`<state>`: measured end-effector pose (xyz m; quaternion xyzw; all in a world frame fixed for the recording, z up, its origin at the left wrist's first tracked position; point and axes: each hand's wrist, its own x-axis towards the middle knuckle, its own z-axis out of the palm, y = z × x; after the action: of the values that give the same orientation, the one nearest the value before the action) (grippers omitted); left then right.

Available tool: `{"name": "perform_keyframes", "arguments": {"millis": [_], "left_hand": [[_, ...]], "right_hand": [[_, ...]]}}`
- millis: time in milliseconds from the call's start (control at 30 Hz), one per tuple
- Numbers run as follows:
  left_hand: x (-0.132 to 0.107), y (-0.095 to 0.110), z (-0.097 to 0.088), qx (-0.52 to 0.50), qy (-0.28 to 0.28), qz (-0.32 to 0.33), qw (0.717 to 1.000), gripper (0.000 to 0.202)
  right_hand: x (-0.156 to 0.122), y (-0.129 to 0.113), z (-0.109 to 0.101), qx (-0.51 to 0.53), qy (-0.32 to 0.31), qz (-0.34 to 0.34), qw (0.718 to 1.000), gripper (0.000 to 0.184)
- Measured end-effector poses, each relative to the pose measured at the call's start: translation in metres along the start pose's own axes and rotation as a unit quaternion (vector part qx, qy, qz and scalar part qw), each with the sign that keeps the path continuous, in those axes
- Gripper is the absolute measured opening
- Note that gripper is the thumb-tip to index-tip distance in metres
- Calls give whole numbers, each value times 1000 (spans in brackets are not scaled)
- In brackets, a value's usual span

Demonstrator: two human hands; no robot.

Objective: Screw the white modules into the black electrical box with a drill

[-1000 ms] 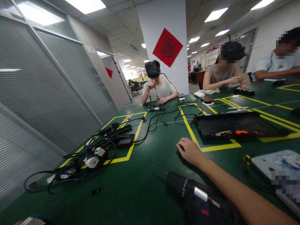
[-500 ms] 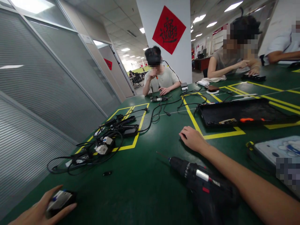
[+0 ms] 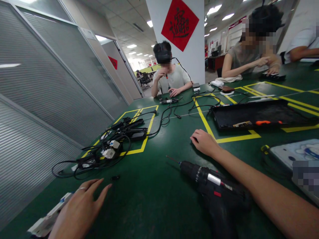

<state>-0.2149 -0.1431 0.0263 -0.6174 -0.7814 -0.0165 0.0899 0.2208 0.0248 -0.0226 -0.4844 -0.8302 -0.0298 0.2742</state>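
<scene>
My left hand (image 3: 81, 206) is open, fingers spread just above the green table. Its fingertips come close to a small black piece (image 3: 115, 178) without touching it. Beside that hand, at the lower left, lies a white and grey elongated part (image 3: 51, 214) with a blue spot, partly covered by the hand. My right hand (image 3: 203, 141) rests on the table with its fingers curled in; I make out nothing in it. Next to the right forearm is a black cordless drill (image 3: 211, 186), its long thin bit pointing to the far left.
Tangled black cables with white plugs (image 3: 109, 151) lie at the left inside yellow tape. A black tray (image 3: 254, 118) holding an orange item is at the right, with a light-blue patterned case (image 3: 296, 159) nearer. Two people sit across the table.
My left hand has let go of the part at the lower left and moved right and forward toward the small black piece. My right hand stays put; the camera view has shifted slightly.
</scene>
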Motion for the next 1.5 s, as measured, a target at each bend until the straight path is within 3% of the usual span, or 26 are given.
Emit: {"name": "perform_keyframes", "arguments": {"millis": [67,167,500,767,1000,1200,1500], "left_hand": [[6,21,5,14,-30,-12,999,67],[18,28,15,12,-53,-21,998,70],[25,13,16,-12,-87,0,996,47],[10,6,18,-26,-55,-19,998,56],[26,10,22,-29,-98,-3,995,48],[20,3,31,-42,-41,-14,998,56],[20,1,24,-52,-77,-19,995,52]], "right_hand": [[0,0,0,0,-2,0,1000,21],[1,0,0,1,-2,1,1000,21],[0,2,1,5,2,-2,1000,21],[0,-1,-1,8,-2,0,1000,23],[0,0,1,0,0,0,1000,23],[0,-1,-2,-1,1,-1,1000,22],[1,0,-1,2,0,3,1000,21]]}}
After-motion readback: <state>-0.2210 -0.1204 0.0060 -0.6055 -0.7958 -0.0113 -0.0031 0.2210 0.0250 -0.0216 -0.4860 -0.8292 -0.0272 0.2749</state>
